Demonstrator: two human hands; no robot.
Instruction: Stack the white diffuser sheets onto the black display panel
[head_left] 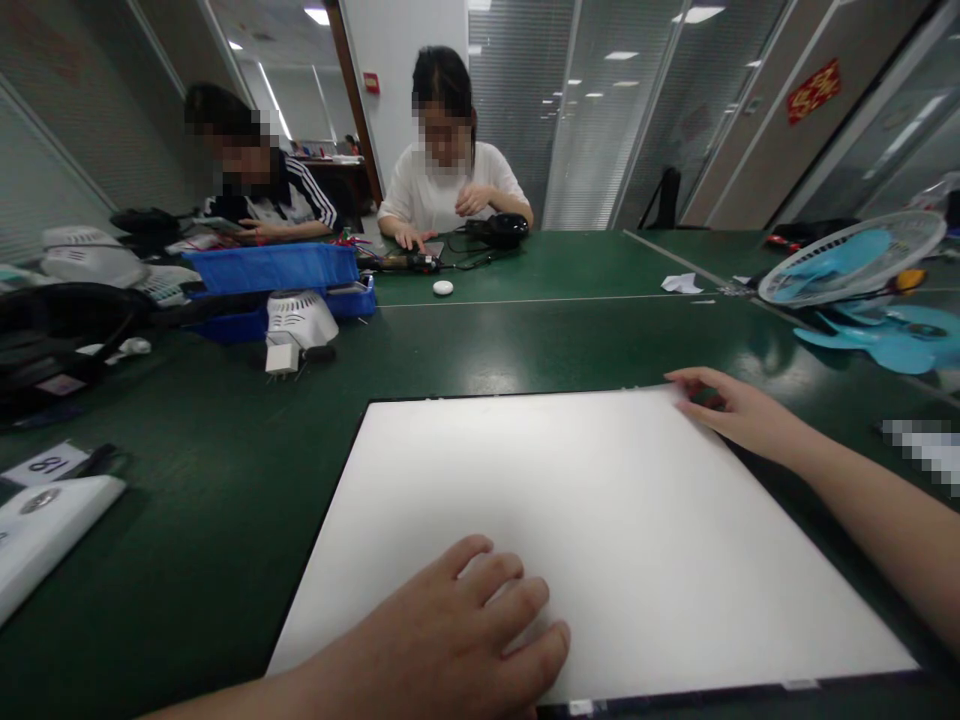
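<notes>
A large white flat panel [585, 520] with a thin black frame lies on the green table [225, 500] in front of me. My left hand [457, 630] rests palm-down on the panel's near edge, fingers stretched flat and apart. My right hand [731, 408] reaches to the panel's far right corner. Its fingertips touch or pinch the corner edge, with the fingers slightly curled.
Two people sit across the table, working on small devices. Blue bins [274, 270] and a white fan motor housing [298, 322] stand at the left. A white fan grille [851, 258] and blue fan blades [892, 340] lie at the right. A white box [37, 535] is near left.
</notes>
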